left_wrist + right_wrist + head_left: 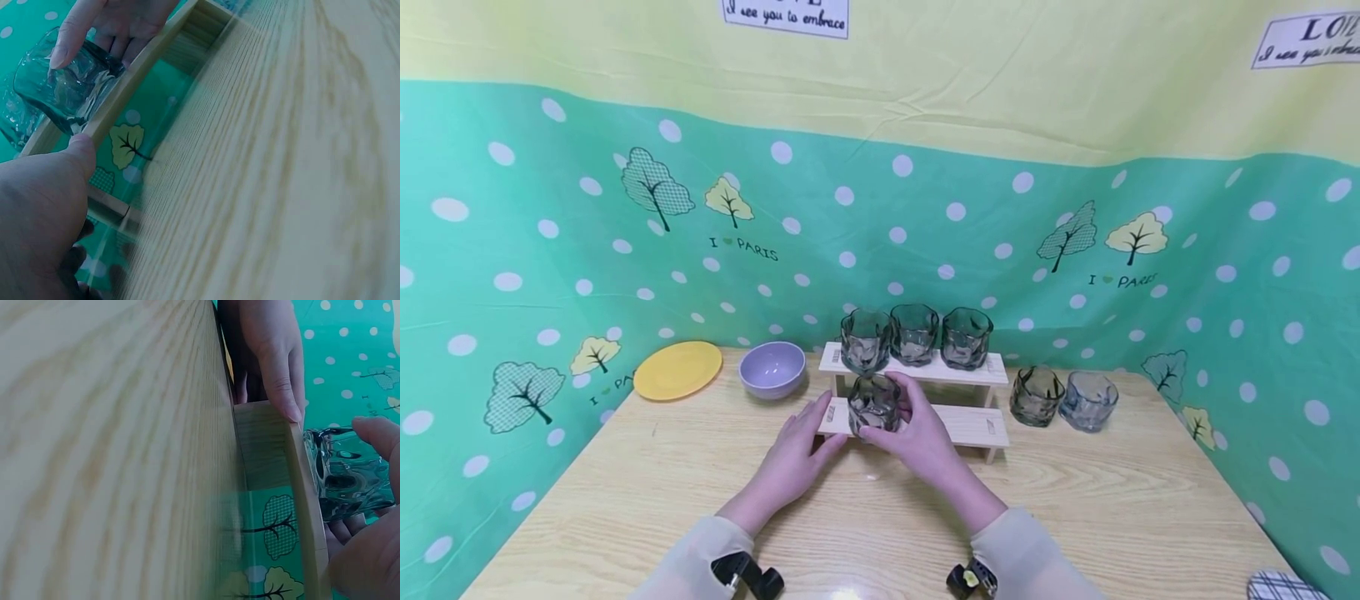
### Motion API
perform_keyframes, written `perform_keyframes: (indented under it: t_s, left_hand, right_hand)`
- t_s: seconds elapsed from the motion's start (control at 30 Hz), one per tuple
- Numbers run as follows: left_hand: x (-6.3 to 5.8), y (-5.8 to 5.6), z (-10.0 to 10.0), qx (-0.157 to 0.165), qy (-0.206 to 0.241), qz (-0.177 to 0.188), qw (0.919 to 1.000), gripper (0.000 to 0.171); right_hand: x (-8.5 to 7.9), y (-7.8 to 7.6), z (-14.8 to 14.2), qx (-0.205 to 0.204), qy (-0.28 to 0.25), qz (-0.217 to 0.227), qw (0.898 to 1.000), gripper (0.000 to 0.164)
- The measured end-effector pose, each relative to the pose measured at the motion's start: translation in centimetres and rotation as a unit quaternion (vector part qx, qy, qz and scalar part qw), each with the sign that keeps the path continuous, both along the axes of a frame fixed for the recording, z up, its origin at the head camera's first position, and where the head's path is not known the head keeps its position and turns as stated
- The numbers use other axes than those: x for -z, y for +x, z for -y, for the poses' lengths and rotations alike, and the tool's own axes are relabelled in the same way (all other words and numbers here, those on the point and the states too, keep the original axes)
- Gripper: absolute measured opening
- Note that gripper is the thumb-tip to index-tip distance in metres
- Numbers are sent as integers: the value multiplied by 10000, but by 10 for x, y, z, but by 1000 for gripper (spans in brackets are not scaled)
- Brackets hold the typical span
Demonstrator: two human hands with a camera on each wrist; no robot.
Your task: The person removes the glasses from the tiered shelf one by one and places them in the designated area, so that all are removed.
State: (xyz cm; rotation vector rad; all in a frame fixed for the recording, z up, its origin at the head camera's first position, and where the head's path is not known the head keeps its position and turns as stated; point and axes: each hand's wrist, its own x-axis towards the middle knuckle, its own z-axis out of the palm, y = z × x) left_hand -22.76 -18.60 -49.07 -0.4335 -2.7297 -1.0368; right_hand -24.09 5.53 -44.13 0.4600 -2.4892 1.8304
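Observation:
My right hand [922, 433] grips a smoky grey, wavy-sided glass [874, 405], thumb on the near side and fingers behind it. The glass is upright at the left part of the lower shelf [962, 423] of a two-tier wooden stand; in the right wrist view its base [317, 469] is right at the shelf board. My left hand [792, 457] is at that shelf's left end, its fingers fairly straight along the side. In the left wrist view the thumb [81, 153] touches the shelf's front edge. Three similar glasses [914, 335] stand in a row on the upper shelf [917, 372].
Two more glasses stand right of the stand, one grey [1036, 397] and one clearer, bluish [1088, 402]. Left of it are a purple bowl [772, 370] and a yellow plate [678, 371] leaning at the cloth backdrop. A checked cloth [1281, 586] lies at the table's right front corner.

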Motion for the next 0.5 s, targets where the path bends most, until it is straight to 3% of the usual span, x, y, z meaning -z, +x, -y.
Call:
perform_keyframes:
  t_s: [0.5]
  left_hand:
    - [1, 1, 0, 7, 22, -46, 10000, 80]
  right_hand:
    - [-8, 11, -16, -7, 195, 92, 9998, 92]
